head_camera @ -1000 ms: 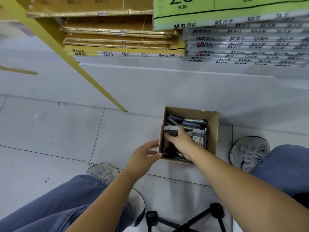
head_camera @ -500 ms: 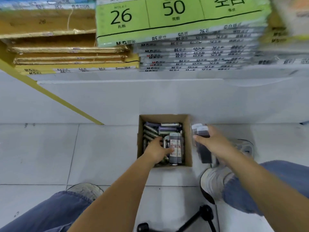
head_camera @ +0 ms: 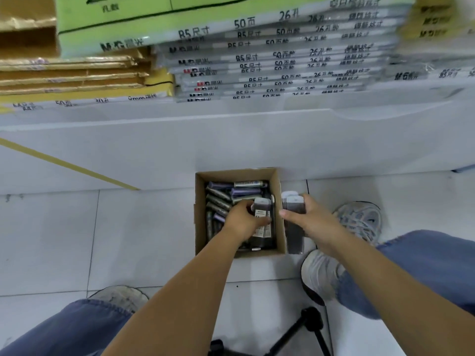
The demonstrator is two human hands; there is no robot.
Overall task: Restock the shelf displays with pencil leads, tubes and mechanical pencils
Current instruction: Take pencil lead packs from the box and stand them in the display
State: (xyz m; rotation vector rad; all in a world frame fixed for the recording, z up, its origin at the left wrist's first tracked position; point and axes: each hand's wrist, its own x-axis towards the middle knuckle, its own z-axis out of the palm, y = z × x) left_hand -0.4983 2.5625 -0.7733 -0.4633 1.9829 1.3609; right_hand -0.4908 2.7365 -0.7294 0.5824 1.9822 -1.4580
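Note:
A small open cardboard box [head_camera: 198, 227] stands on the tiled floor against the shelf base. Inside lie several grey and purple tubes [head_camera: 218, 195] and dark flat packs with white labels. My left hand [head_camera: 243, 220] reaches into the box and grips one labelled dark pack [head_camera: 261, 214] by its upper part. My right hand [head_camera: 312, 222] is just outside the box's right wall and holds two dark packs with white tops [head_camera: 293, 204] upright together.
Stacks of wrapped loose-leaf paper packs, green [head_camera: 154, 24], grey [head_camera: 270, 70] and gold-brown [head_camera: 72, 73], fill the low shelf above the box. My shoes [head_camera: 359, 219] and blue-jeaned legs flank the box. A black tripod [head_camera: 303, 330] stands on the floor near my feet.
My right hand lifted two packs out of the box and moved them to its right. My left hand went into the box and took hold of another pack. The view shifted left.

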